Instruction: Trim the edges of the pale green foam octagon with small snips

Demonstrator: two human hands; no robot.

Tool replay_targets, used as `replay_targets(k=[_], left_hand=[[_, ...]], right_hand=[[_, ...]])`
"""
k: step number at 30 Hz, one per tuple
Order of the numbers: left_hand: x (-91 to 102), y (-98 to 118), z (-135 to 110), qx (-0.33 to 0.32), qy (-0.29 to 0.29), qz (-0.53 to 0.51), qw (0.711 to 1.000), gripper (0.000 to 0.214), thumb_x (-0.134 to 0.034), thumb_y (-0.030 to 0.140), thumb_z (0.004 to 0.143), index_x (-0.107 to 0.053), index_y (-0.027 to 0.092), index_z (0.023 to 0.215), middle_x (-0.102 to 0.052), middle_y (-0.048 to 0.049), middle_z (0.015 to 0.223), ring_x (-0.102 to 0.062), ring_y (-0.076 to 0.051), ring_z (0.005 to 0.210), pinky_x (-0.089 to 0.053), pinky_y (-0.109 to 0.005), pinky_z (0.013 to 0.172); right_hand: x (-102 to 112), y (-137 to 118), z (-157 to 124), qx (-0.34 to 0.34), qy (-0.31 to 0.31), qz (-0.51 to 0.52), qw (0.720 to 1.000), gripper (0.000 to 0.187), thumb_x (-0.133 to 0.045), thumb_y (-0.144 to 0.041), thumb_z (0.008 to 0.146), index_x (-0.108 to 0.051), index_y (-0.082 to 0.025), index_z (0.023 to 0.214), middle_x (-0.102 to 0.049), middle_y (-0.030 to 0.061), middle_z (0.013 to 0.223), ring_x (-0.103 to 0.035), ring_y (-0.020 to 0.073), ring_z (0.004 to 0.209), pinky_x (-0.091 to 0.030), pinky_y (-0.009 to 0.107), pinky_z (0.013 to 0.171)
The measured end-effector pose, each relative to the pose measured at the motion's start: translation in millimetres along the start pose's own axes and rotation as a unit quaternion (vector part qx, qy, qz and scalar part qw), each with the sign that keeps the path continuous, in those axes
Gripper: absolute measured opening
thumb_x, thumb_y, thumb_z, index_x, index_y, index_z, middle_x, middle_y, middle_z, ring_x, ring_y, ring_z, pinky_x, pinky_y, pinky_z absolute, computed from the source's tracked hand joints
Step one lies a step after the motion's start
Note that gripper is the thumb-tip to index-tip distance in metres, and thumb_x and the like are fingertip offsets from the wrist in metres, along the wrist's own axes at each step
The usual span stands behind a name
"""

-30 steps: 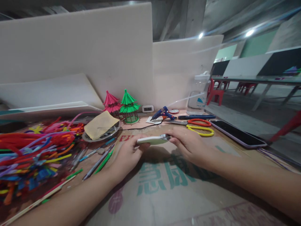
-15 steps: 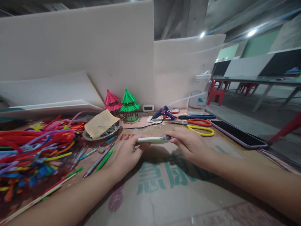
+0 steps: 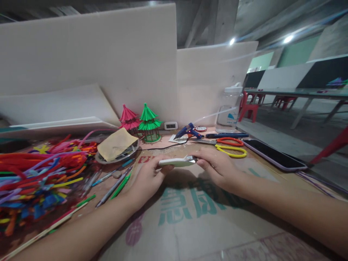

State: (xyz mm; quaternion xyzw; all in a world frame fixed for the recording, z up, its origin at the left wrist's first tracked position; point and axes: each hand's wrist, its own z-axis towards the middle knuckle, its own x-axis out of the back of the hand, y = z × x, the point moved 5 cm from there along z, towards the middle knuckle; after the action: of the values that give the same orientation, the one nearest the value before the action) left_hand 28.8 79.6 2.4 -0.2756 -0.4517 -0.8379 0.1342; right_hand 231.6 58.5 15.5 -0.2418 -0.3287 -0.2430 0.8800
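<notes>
My left hand [image 3: 148,177] is closed round the near end of a white utility knife [image 3: 176,161], held level just above the cardboard sheet [image 3: 195,221]. The fingers of my right hand [image 3: 217,166] pinch the knife's metal tip end. To the left lies a heap of coloured pipe cleaners [image 3: 38,174]. Behind the hands stand a pink paper pagoda [image 3: 128,119] and a green paper pagoda [image 3: 148,122].
Pens [image 3: 114,183] lie left of my left hand. A metal dish [image 3: 116,156] carries a tan paper. At the back are a blue glue gun [image 3: 187,131], orange and yellow scissors [image 3: 231,146], a phone [image 3: 274,155] and a clear bottle [image 3: 230,108]. White foam boards [image 3: 108,61] wall the desk.
Hardly anything has changed: both hands keep their hold on the white knife in the same place; only the camera shifts slightly.
</notes>
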Motion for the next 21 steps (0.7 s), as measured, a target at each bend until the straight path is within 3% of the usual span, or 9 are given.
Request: replay_targets(k=[12,17,21], left_hand=[[0.2,4.1,-2.2,-0.012,0.002,0.017,1.000,0.018,-0.058,0.031,0.088,-0.066,0.020,0.099,-0.070,-0.0028,0.092,-0.064,-0.019,0.085,-0.051,-0.027,0.076],[0.0,2.1,-2.1,-0.011,-0.001,0.011,1.000,0.018,-0.058,0.030,0.088,-0.066,0.019,0.099,-0.070,-0.0037,0.093,-0.064,-0.019,0.087,-0.051,-0.028,0.077],[0.4,-0.3,-1.7,-0.007,0.005,0.008,1.000,0.018,-0.057,0.032,0.089,-0.065,0.019,0.097,-0.068,-0.0027,0.088,-0.063,-0.018,0.083,-0.050,-0.027,0.074]], right_hand=[[0.7,-6.4,-0.2,0.010,-0.002,0.012,1.000,0.034,-0.036,-0.033,0.102,-0.061,-0.020,0.121,-0.068,0.0056,0.091,-0.062,0.0194,0.088,-0.049,0.032,0.076],[1.5,-6.5,-0.9,0.018,-0.002,-0.015,1.000,0.035,-0.036,-0.034,0.102,-0.062,-0.019,0.119,-0.064,0.0048,0.083,-0.060,0.0189,0.080,-0.047,0.031,0.070],[1.5,-4.5,-0.9,0.014,0.012,0.001,1.000,0.033,-0.036,-0.032,0.102,-0.061,-0.020,0.120,-0.066,0.0054,0.091,-0.061,0.0187,0.085,-0.048,0.032,0.074]])
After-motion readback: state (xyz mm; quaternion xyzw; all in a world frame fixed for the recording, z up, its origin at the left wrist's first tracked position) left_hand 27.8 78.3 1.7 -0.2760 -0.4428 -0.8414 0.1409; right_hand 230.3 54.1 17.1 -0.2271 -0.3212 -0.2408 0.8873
